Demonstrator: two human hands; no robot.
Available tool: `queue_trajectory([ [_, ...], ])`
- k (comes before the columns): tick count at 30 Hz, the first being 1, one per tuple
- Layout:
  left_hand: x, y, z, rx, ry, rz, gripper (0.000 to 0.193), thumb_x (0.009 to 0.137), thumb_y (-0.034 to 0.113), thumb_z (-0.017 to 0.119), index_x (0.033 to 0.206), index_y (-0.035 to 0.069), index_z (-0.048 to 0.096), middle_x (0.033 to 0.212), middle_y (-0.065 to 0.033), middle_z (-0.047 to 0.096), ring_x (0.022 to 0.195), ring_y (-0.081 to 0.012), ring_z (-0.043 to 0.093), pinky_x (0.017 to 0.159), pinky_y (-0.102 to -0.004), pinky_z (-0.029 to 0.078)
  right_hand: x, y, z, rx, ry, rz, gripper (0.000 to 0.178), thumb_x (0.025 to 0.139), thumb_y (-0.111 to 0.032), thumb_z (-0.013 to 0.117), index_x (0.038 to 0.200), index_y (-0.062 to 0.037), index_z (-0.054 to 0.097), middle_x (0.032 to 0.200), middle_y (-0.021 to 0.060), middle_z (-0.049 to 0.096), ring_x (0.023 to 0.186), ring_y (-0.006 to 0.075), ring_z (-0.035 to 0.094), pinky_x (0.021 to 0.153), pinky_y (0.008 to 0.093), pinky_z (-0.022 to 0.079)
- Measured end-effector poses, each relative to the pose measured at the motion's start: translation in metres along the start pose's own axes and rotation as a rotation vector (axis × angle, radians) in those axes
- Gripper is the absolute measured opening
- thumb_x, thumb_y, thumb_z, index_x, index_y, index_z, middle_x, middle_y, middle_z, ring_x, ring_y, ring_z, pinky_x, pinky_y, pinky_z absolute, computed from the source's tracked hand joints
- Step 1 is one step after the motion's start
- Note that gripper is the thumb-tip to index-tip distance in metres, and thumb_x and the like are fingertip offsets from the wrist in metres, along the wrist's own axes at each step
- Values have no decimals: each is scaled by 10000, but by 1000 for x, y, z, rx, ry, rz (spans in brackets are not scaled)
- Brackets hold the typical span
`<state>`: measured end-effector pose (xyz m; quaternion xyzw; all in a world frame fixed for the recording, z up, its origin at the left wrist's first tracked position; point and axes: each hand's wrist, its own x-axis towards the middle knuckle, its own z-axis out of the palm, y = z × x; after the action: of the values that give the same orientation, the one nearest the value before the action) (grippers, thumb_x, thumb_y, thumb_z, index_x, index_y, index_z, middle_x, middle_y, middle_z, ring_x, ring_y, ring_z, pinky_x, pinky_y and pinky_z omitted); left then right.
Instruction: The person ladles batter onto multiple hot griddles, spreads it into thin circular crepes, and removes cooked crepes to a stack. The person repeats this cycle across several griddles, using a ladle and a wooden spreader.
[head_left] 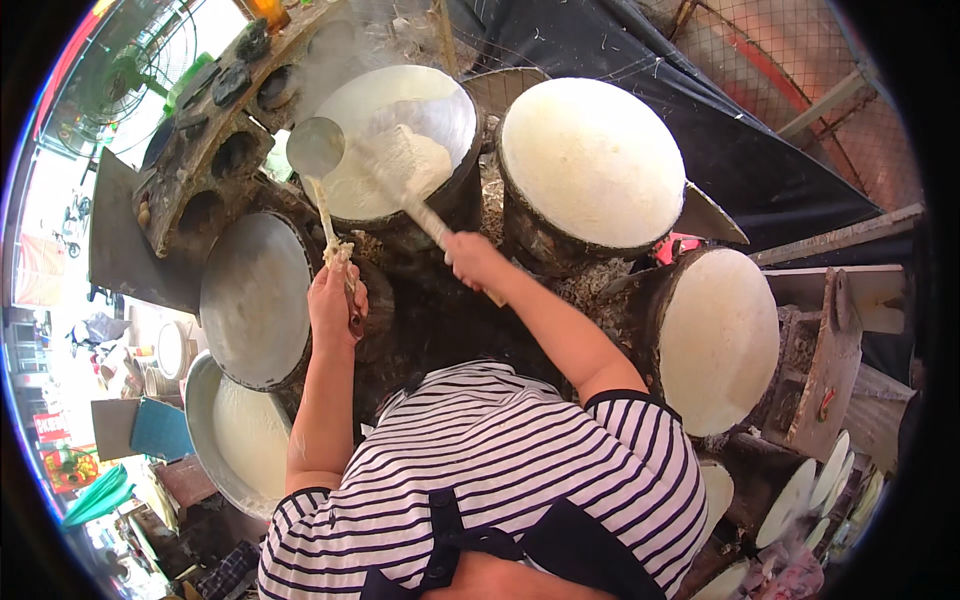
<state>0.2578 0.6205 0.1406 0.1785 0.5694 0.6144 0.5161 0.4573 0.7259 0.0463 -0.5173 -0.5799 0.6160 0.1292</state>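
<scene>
Ladle: in L hand, metal bowl over near-L edge of rear-L griddle; prob. light when drained, heavier w/ a load.
Ladle grip: handle is caked w/ pale batter, so likely slippery; best hold is low on the bare dark end, away from bowl.
Paddle: in R hand, pale stick handle angled up-L, blade end blurred over wet batter; looks stiff & light, prob. drags a bit in thick mix.
Paddle grip: mid-handle or lower, well clear of hot-looking top.
Wet batter: heaped on rear-L griddle, part of the metal bare at R; looks soft, thick, sticky; no direct hold, tool only.
Hands: both wrapped; L fingers round ladle handle, R fist round paddle handle, apart from each other.
Tools: 1 ladle, 1 paddle.
Round griddles: 4; 1 bare grey at L, 1 w/ wet batter, 2 w/ pale sheets.
Tub: 1, lower L, pale batter inside.
Pale discs: lower R, several; they overlap near the curved rim, so exact no. unsure.
</scene>
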Motion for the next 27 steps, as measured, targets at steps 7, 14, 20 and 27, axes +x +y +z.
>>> queue_trajectory([
  [7,1,7,5,-2,24,0,213,922,257,533,966,49,547,696,-12,522,414,-97,445,324,-243,353,54,51,-32,-699,383,-452,247,900,-173,410,826,-1,571,713,200,586,665,368,601,589,455,484],
  [14,1,7,1,2,65,-2,206,922,257,534,944,52,542,693,-16,523,410,-99,444,322,-242,354,31,-15,-49,-386,186,-195,435,949,-334,340,835,22,564,814,261,617,779,436,600,707,510,475],
  [20,19,12,-25,-18,45,-26,194,924,246,530,885,56,524,690,-22,525,409,-104,442,324,-244,354,25,16,-39,-592,470,-164,414,943,-349,364,847,-3,569,771,248,624,754,426,610,689,518,484],
  [27,41,29,-46,17,-19,-52,211,924,252,532,861,51,510,689,-27,530,408,-106,441,325,-247,354,37,-23,-40,-824,543,-132,330,884,-167,420,1199,-77,454,786,221,629,692,385,625,619,484,497],
])
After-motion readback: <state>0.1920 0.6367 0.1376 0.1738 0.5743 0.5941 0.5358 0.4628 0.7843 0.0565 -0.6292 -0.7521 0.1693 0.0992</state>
